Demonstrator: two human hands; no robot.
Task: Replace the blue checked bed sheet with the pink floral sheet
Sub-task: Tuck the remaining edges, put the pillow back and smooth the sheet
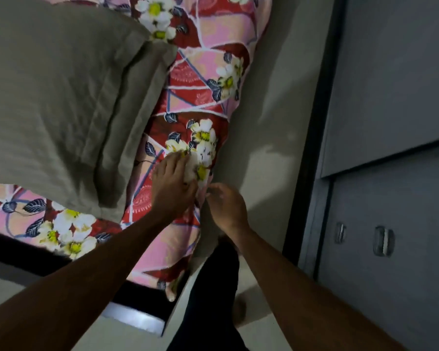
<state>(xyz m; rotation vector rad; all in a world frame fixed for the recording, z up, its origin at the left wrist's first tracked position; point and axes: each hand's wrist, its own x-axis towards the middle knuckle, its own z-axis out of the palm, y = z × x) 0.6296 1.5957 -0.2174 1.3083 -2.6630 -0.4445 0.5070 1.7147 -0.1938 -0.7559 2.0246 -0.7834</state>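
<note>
The pink floral sheet (200, 79), red and pink with white flowers, covers the bed from the top of the view down to the near corner. My left hand (173, 183) lies flat on the sheet near its right edge, fingers spread and pressing the cloth. Just to its right, my right hand (226, 206) is at the sheet's hanging edge with its fingers curled; whether they pinch the cloth I cannot tell. No blue checked sheet is visible.
A grey-brown pillow (61, 102) lies on the bed to the left of my hands. A pale floor strip (271, 122) runs along the bed's right side. Grey wardrobe doors (390, 224) with handles stand at right. My dark-trousered leg (213, 287) is below.
</note>
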